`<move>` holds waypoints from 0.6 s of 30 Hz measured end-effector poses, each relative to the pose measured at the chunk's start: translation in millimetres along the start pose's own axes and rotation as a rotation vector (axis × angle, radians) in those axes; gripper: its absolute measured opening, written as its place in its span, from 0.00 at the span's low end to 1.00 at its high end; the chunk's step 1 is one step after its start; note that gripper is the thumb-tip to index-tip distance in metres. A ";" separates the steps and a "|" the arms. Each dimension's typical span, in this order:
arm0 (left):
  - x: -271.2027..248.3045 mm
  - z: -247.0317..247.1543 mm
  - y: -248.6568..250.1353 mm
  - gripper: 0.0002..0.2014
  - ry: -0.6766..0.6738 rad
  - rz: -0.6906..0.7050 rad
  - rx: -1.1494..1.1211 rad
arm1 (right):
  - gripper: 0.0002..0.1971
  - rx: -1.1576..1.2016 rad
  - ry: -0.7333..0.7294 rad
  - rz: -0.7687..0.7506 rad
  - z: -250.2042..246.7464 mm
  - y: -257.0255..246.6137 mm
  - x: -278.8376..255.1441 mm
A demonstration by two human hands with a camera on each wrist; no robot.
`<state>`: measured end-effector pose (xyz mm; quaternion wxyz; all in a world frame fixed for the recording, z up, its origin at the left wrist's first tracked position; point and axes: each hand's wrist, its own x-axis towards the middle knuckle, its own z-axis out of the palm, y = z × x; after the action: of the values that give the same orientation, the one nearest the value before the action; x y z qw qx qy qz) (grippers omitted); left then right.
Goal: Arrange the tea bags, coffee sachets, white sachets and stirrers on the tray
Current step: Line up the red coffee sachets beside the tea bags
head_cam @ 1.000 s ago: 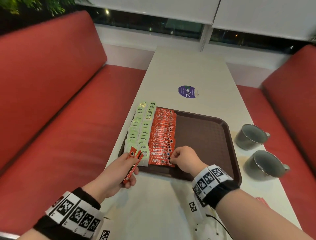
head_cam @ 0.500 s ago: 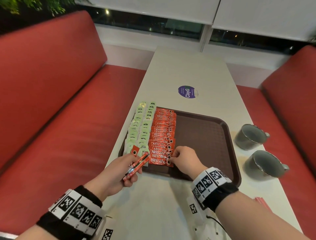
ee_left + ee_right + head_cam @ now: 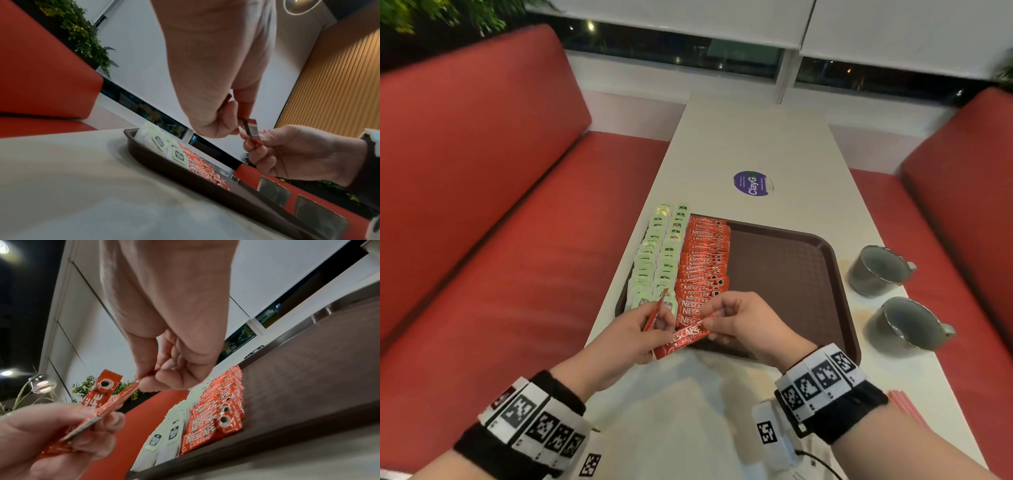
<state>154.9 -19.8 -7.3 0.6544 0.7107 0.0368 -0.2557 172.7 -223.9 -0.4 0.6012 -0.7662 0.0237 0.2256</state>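
Note:
A brown tray point(image 3: 791, 274) lies on the white table. Two rows of green tea bags point(image 3: 657, 260) fill its left edge, and a row of red coffee sachets point(image 3: 703, 263) runs beside them. My left hand point(image 3: 626, 339) holds two red coffee sachets over the tray's near left corner; one sachet point(image 3: 654, 313) points up, the other sachet point(image 3: 683, 339) lies across. My right hand point(image 3: 743, 322) pinches the right end of the crosswise sachet point(image 3: 123, 395). The left wrist view shows both hands meeting on that sachet's end point(image 3: 254, 133).
Two grey mugs point(image 3: 876, 269) point(image 3: 907, 323) stand on the table right of the tray. A purple round sticker point(image 3: 751, 183) lies beyond the tray. Something thin and pink point(image 3: 907, 407) lies at the table's near right edge. Red bench seats point(image 3: 517, 274) flank the table.
My right hand left the sachet row on the tray and came back to pinch one of the sachets in my left hand. The left hand rose slightly toward the tray's corner.

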 end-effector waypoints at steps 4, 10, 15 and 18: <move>-0.1 -0.6 -0.6 0.07 0.089 0.103 0.182 | 0.10 -0.220 -0.016 -0.032 -4.6 2.3 -1.6; 10.7 -1.8 -5.1 0.05 0.285 0.006 0.008 | 0.09 -0.384 0.169 -0.023 -15.9 7.5 1.1; 9.6 -3.2 1.0 0.09 0.188 -0.132 -0.397 | 0.07 -0.514 0.217 0.073 -19.1 13.2 14.9; 3.2 -7.9 3.6 0.13 0.042 -0.203 -0.529 | 0.08 -0.612 0.147 0.141 -14.1 15.2 23.7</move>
<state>161.5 -13.7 -5.2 0.7871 0.5131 0.1869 -0.2868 193.8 -235.6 -20.7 0.3227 -0.9220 0.0511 0.2076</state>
